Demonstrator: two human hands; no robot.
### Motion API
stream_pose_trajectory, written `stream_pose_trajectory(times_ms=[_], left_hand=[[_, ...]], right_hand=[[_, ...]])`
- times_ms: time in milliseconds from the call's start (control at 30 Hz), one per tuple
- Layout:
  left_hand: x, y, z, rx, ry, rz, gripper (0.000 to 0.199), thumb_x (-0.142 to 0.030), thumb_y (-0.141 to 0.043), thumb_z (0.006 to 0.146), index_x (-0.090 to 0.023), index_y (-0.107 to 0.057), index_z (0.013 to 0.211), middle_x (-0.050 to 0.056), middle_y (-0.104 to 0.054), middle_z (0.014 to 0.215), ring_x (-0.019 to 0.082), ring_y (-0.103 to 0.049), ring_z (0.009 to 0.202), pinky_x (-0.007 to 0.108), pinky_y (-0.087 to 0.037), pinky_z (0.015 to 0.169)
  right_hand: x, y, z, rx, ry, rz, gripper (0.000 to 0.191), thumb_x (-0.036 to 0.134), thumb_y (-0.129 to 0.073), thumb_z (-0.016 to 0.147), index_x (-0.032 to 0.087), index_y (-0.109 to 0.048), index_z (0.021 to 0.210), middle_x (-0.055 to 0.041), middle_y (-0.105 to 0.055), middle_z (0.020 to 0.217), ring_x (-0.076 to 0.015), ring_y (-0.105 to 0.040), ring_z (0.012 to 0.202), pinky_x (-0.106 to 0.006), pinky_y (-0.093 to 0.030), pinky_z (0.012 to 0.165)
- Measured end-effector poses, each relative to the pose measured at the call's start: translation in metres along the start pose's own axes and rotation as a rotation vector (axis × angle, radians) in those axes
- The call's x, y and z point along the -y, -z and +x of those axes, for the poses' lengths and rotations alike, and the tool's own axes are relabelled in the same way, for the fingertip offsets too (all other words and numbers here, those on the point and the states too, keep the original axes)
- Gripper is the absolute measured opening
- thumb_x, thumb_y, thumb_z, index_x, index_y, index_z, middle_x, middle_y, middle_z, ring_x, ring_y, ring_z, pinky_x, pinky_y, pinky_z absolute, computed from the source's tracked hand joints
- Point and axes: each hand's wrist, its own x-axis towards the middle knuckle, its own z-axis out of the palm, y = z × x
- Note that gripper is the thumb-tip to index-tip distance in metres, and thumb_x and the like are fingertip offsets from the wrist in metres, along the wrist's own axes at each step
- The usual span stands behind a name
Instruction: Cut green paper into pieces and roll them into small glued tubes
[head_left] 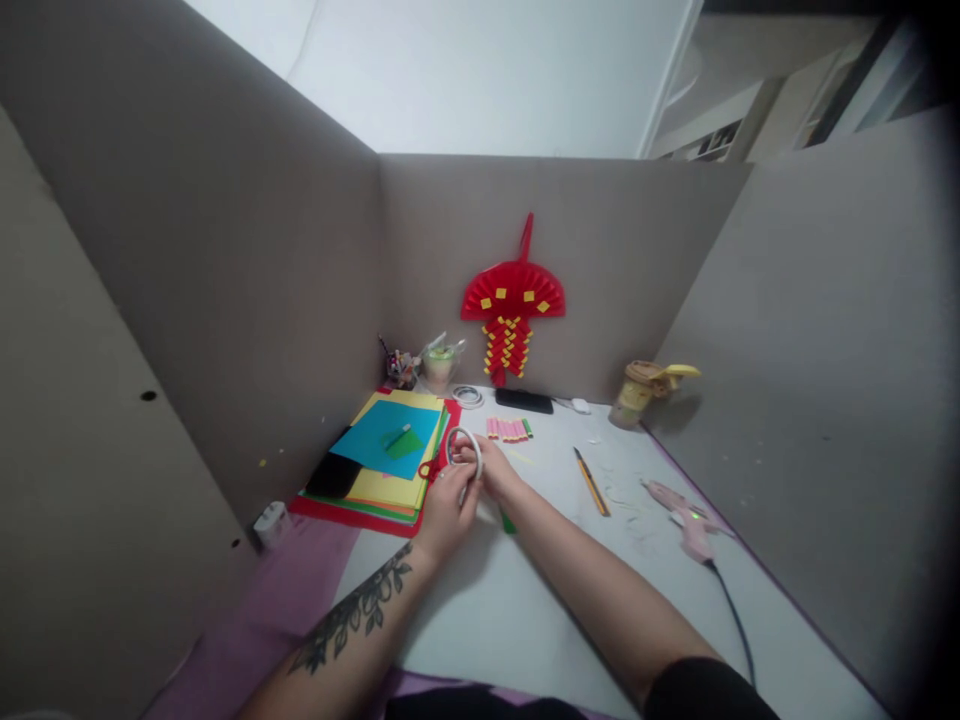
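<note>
Above the white work surface, both hands meet at a white roll of tape (478,452) held upright on its edge. My left hand (448,508) has its fingers closed on the lower part of the roll. Beyond it, my right hand (493,466) bends its fingers around the roll's far side; its fingertips partly show through the ring. Red scissor handles (428,470) lie just left of the hands. Under the right wrist, a small green paper piece (508,522) is partly covered. A row of pink paper rolls with a green one (508,430) lies beyond the hands.
Coloured paper sheets (386,435) are stacked at left. A craft knife (592,482) and a pink glue gun (691,520) with a cable lie at right. Further back are a phone (524,401), a drink cup (632,396) and a red paper decoration (513,290) on the partition.
</note>
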Motion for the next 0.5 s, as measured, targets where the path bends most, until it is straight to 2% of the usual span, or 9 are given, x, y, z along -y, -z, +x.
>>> stream_pose_trajectory(times_ms=[67,100,233,367,500], left_hand=[[-0.002,-0.004,0.001,0.043,0.052,-0.012,0.023,-0.026,-0.054,0.082,-0.023,-0.066,0.102,0.01,-0.064,0.098,0.024,-0.055,0.093,0.036,-0.04,0.087],[-0.002,-0.006,0.0,0.069,0.075,-0.034,0.022,-0.026,-0.054,0.082,-0.023,-0.067,0.1,0.01,-0.065,0.096,0.023,-0.056,0.09,0.035,-0.04,0.085],[-0.004,-0.016,-0.003,0.149,0.145,-0.156,0.016,-0.026,-0.062,0.076,-0.023,-0.069,0.089,0.009,-0.065,0.089,0.023,-0.055,0.086,0.036,-0.04,0.087],[0.001,-0.019,-0.004,0.184,0.199,-0.219,0.016,-0.022,-0.065,0.071,-0.022,-0.07,0.086,0.009,-0.066,0.091,0.023,-0.056,0.09,0.039,-0.038,0.092],[0.008,-0.016,-0.003,0.205,0.157,-0.178,0.021,-0.018,-0.062,0.074,-0.023,-0.07,0.092,0.01,-0.066,0.102,0.022,-0.057,0.099,0.038,-0.039,0.094]], right_hand=[[0.0,0.021,-0.02,-0.092,-0.076,0.078,0.018,0.029,-0.049,0.075,0.015,-0.054,0.086,-0.0039,-0.06,0.074,-0.0141,-0.056,0.06,-0.026,-0.045,0.055],[0.0,0.032,-0.03,-0.131,-0.059,0.082,0.02,0.028,-0.049,0.075,0.016,-0.054,0.09,-0.0042,-0.06,0.078,-0.0144,-0.057,0.064,-0.026,-0.046,0.057],[0.002,0.06,-0.069,-0.246,0.124,-0.051,0.033,0.027,-0.05,0.078,0.019,-0.052,0.11,-0.0064,-0.059,0.094,-0.0168,-0.058,0.084,-0.03,-0.048,0.073],[0.006,0.069,-0.084,-0.269,0.225,-0.234,0.039,0.023,-0.047,0.081,0.021,-0.05,0.12,-0.0082,-0.057,0.105,-0.0176,-0.055,0.093,-0.031,-0.048,0.077],[0.009,0.071,-0.082,-0.293,0.271,-0.277,0.037,0.021,-0.046,0.082,0.021,-0.052,0.119,-0.0077,-0.057,0.102,-0.0168,-0.055,0.091,-0.029,-0.048,0.075]])
